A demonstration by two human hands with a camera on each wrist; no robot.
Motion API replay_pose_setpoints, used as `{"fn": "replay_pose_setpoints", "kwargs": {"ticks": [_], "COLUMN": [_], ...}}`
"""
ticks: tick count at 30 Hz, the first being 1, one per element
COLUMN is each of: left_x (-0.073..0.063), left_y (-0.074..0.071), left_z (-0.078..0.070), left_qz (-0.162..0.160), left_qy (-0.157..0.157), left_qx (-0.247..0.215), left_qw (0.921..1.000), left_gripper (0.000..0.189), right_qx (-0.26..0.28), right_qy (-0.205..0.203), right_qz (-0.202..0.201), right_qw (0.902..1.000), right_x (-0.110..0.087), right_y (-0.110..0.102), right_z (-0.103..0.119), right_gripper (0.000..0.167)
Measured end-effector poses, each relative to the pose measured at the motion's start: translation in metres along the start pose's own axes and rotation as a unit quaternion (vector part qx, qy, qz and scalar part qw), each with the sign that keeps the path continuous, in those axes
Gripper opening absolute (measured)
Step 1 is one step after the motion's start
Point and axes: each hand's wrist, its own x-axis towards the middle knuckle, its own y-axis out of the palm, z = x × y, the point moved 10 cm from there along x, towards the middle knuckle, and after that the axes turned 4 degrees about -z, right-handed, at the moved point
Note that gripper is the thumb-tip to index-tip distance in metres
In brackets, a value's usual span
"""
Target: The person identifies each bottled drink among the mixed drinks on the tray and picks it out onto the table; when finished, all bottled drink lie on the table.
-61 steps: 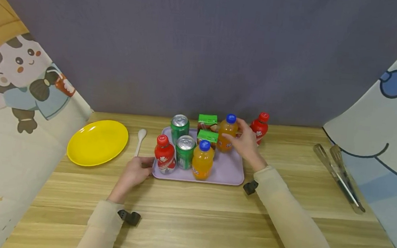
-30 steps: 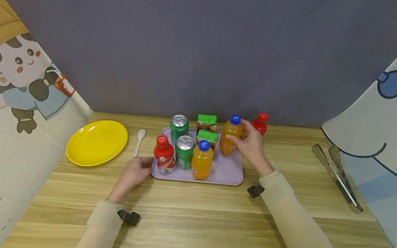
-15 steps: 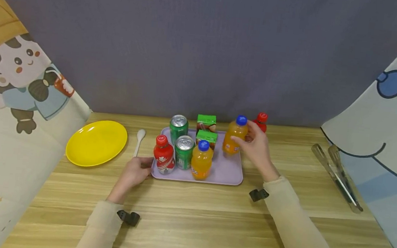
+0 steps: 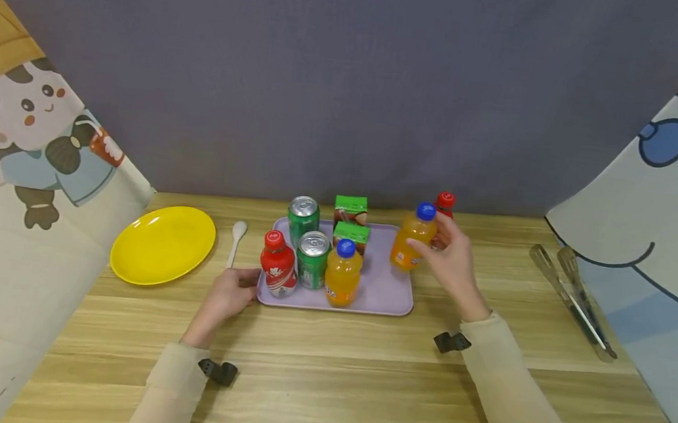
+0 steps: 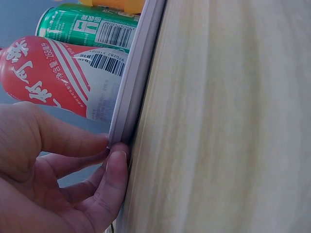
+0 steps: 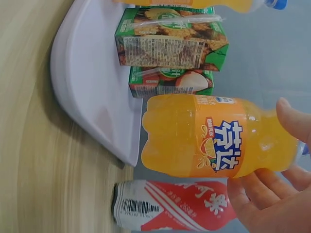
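Note:
My right hand (image 4: 458, 271) grips an orange soda bottle (image 4: 410, 249) with a blue cap, thumb on one side and fingers on the other. In the right wrist view the bottle (image 6: 182, 136) hangs clear of the lilac tray (image 6: 97, 63), near its right end. My left hand (image 4: 229, 293) pinches the left rim of the tray (image 4: 383, 287), as the left wrist view shows. On the tray stand a red bottle (image 4: 278, 270), two green cans (image 4: 312, 263), two green-topped juice boxes (image 4: 350, 233) and a second orange soda bottle (image 4: 342, 281).
Another red bottle (image 4: 446, 201) stands off the tray, partly hidden behind my right hand. To the left lie a yellow plate (image 4: 163, 245) and a white spoon (image 4: 238, 232). Metal tongs (image 4: 575, 302) lie far right. A grey wall closes the back.
My right hand has carried the orange soda bottle rightward from beside the juice boxes toward the tray's right edge, covering more of the outer red bottle. My left hand stays at the rim.

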Motion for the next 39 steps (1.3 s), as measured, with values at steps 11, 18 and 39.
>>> {"fn": "replay_pose_setpoints", "kwargs": {"ticks": [11, 18, 39], "left_x": [0.001, 0.0, -0.002], "left_y": [-0.001, -0.002, -0.002], "left_z": [0.0, -0.002, -0.004], "left_qz": [-0.008, -0.009, -0.005], "left_qy": [0.002, 0.004, 0.008], "left_qx": [-0.008, 0.003, 0.012], "left_qw": [0.9999, 0.9999, 0.9999], "left_gripper": [0.042, 0.042, 0.042], "right_qx": [-0.029, -0.036, -0.072], "right_qy": [0.008, 0.011, 0.021], "right_qz": [-0.018, -0.022, -0.057], "right_qw": [0.9994, 0.999, 0.9956], "right_x": [0.0, -0.007, -0.004], "right_y": [-0.018, -0.026, -0.07], "right_z": [-0.029, -0.011, -0.047], "right_gripper": [0.061, 0.057, 0.057]}}
